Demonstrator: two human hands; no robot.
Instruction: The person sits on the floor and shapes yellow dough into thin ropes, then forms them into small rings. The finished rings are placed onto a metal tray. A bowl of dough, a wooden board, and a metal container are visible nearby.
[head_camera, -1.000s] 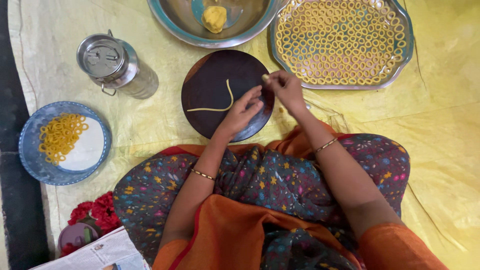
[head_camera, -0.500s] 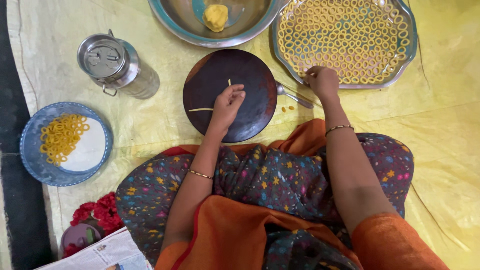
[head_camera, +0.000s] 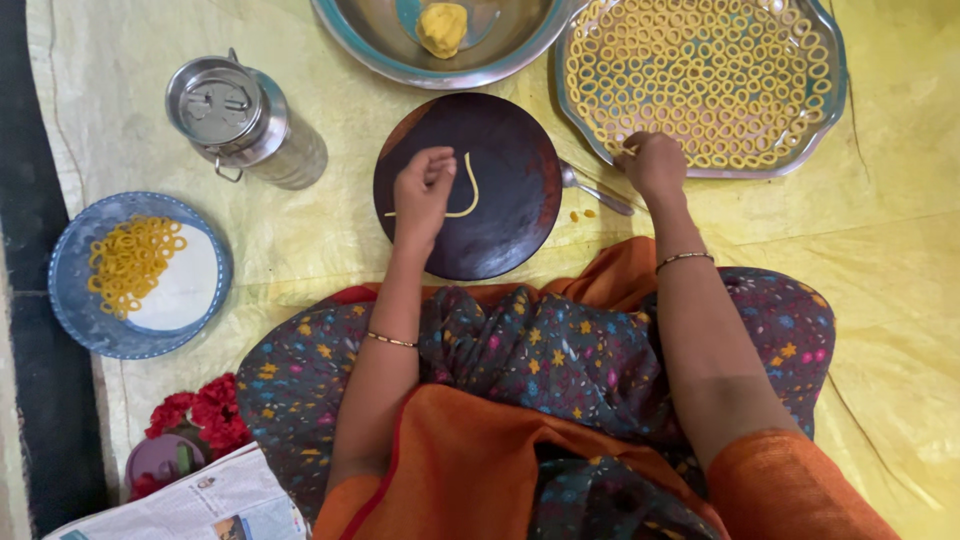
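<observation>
On the dark board (head_camera: 510, 200), left hand (head_camera: 422, 192) pinches a dough strand (head_camera: 468, 190); right hand's (head_camera: 655, 165) grip unclear

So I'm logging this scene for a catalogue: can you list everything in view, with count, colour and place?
round board: one, dark brown, centre, before the knees
dough strand: one, yellow, curved, on the board
metal tray: one, silver, top right
dough rings: many, yellow, filling the tray
metal bowl: one, silver, top centre
dough lump: one, yellow, in the bowl
lidded metal can: one, silver, top left
blue plate: one, left, with some yellow rings
spoon: one, silver, between board and tray
red flowers: bottom left
newspaper: bottom left
yellow sheet: underneath
left hand: fingers at the strand
right hand: at the tray's edge
</observation>
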